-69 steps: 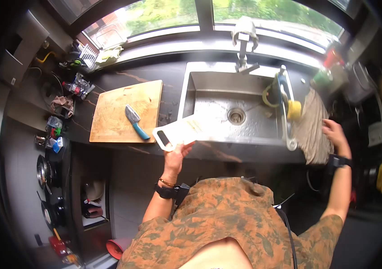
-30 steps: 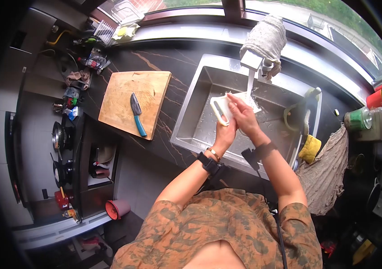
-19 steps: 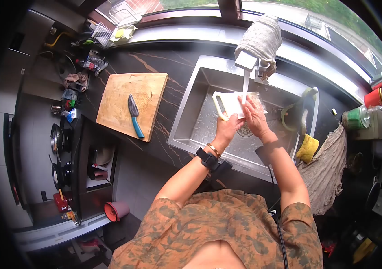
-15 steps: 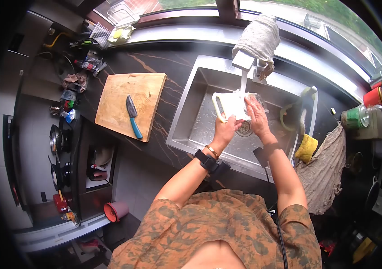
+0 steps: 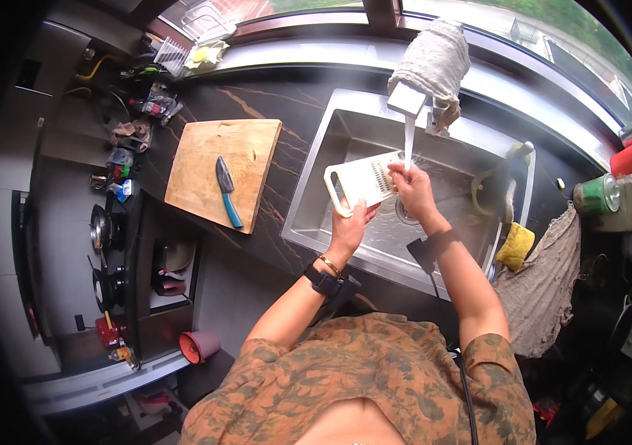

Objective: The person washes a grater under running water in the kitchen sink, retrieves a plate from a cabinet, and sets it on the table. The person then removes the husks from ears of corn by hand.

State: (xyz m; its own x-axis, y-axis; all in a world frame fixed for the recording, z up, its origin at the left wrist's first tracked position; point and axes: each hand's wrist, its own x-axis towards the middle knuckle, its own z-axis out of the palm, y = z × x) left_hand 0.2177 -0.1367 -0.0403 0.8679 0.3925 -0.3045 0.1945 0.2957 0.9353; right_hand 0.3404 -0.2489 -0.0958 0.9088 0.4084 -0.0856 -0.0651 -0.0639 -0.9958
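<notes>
My left hand [image 5: 350,228] grips a white grater [image 5: 361,182] by its lower edge, thumb on top. The grater has a loop handle at its left end and rows of slots toward its right end. It is held tilted above the steel sink [image 5: 316,182]. My right hand [image 5: 415,194] is at the slotted end, its fingers curled together; what they hold, if anything, is hidden. Water runs from the faucet [image 5: 408,99] onto the right hand's fingers and the grater's end.
Left of the sink, a knife [image 5: 225,189] with a blue handle lies on a wooden cutting board [image 5: 190,167]. A yellow sponge [image 5: 515,246] and a grey cloth [image 5: 542,289] are at the sink's right. Another cloth [image 5: 434,63] wraps the faucet.
The grater has moved left and turned, so its slots now show. My right hand has gone from flat against it to curled fingers at its end.
</notes>
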